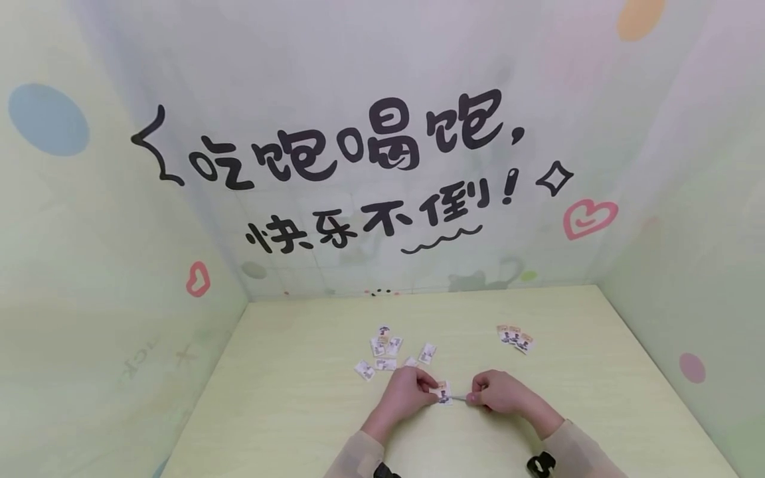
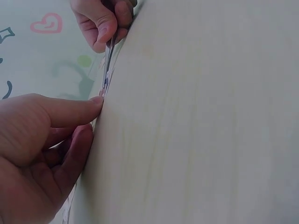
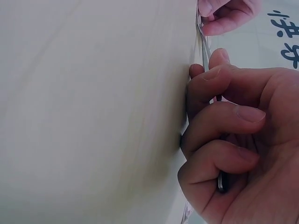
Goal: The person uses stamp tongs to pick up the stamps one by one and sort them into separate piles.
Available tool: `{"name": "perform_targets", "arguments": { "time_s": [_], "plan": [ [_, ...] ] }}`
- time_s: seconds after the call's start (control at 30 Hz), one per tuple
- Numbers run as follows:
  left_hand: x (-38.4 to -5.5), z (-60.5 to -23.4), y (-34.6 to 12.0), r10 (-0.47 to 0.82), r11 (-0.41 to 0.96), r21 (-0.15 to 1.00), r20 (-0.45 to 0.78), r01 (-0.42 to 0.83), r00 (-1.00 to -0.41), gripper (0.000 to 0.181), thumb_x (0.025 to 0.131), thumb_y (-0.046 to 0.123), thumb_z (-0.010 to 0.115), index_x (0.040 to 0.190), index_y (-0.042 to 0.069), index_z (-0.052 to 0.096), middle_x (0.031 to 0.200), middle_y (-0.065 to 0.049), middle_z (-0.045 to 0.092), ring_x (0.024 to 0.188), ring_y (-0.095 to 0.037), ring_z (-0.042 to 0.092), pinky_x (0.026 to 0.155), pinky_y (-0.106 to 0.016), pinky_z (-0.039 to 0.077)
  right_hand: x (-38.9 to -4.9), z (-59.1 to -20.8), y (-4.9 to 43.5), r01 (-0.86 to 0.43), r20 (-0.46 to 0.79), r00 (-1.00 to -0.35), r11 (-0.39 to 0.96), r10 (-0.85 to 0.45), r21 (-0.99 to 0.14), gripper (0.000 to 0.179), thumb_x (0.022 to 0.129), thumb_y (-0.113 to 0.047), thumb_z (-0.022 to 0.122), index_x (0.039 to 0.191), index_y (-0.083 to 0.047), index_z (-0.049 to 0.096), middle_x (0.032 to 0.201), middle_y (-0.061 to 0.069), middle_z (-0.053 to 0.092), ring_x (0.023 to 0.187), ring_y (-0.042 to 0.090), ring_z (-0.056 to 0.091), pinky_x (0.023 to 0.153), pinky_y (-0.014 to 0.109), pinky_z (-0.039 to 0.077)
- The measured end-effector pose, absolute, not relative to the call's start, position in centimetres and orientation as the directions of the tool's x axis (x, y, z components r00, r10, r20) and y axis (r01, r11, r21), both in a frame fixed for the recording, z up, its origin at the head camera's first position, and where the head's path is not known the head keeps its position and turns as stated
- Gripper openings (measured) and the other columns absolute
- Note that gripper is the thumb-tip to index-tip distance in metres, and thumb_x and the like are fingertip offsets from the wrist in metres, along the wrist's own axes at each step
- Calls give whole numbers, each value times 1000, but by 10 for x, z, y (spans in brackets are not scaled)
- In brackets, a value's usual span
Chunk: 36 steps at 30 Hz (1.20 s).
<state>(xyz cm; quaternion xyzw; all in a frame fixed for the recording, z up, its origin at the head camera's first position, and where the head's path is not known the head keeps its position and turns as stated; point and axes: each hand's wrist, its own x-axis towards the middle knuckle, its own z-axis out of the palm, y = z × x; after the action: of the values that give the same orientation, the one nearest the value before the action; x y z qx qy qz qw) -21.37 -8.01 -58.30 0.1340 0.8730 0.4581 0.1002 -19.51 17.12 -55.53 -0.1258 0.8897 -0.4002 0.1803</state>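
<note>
On my screen, the left hand (image 1: pixel 409 390) is pinching one small printed piece (image 1: pixel 443 393) between thumb and fingers. This piece is staying about midway between the left and right edges of the worktop (image 1: pixel 454 441), and I am not managing to tell if it is touching the surface. The right hand (image 1: pixel 502 392) is curling its fingers and gripping one slim metal tool (image 1: pixel 459 398); the tool is pointing toward the left hand, and its tip is reaching the piece. Which kind of tool it is, I cannot tell.

Just beyond the left hand, toward the far edge, I am counting at least seven loose pieces (image 1: pixel 386 364); several are lying close together, so I cannot be sure of the exact number. Toward the far right corner, three fanned pieces (image 1: pixel 515 336) are overlapping, showing orange tops.

Two beige sleeves (image 1: pixel 576 451) are covering the forearms, with two black wrist devices (image 1: pixel 541 464) sitting there. Behind the far edge, the wall (image 1: pixel 335 60) is carrying two lines of dark writing (image 1: pixel 358 146).
</note>
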Motion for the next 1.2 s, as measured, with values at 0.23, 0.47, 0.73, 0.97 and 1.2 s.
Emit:
{"name": "perform_targets", "arguments": {
  "time_s": [0.23, 0.47, 0.73, 0.97, 1.2],
  "plan": [
    [-210, -582, -80, 335, 552, 821, -61, 144, -940, 20, 79, 3, 90, 95, 11, 80, 79, 7, 61, 71, -7, 56, 66, -24, 51, -197, -557, 173, -78, -218, -901, 634, -375, -770, 28, 95, -21, 79, 76, -12, 61, 63, -2, 57, 62, 17, 48, 64, 33, 38],
    [-210, -580, -86, 345, 509, 850, -56, 136, -937, 21, 79, 4, 90, 98, 8, 80, 81, 6, 63, 74, -9, 58, 69, -25, 52, -198, -559, 175, -61, -224, -898, 613, -378, -788, 27, 96, -20, 78, 77, -12, 61, 62, -2, 57, 61, 16, 48, 64, 33, 37],
    [-213, -575, -89, 367, 493, 859, -62, 138, -928, 20, 81, 6, 89, 99, 8, 81, 81, 7, 66, 74, -9, 60, 70, -25, 52, -199, -558, 176, -34, -232, -905, 604, -357, -796, 26, 96, -20, 78, 78, -11, 62, 63, -1, 57, 63, 17, 49, 66, 34, 38],
    [-212, -573, -88, 369, 487, 861, -51, 146, -928, 18, 84, 7, 89, 99, 9, 81, 81, 7, 66, 75, -9, 60, 70, -25, 52, -199, -560, 180, -20, -232, -906, 582, -355, -813, 24, 97, -19, 76, 79, -11, 62, 65, -1, 58, 63, 16, 48, 63, 31, 38],
    [-214, -571, -98, 336, 473, 865, -3, 166, -942, 16, 87, 8, 87, 103, 8, 81, 83, 8, 67, 76, -9, 61, 70, -27, 52, -201, -562, 194, -18, -213, -916, 564, -341, -826, 23, 99, -20, 74, 81, -10, 63, 67, 0, 58, 64, 15, 47, 61, 29, 38]
  ]
}}
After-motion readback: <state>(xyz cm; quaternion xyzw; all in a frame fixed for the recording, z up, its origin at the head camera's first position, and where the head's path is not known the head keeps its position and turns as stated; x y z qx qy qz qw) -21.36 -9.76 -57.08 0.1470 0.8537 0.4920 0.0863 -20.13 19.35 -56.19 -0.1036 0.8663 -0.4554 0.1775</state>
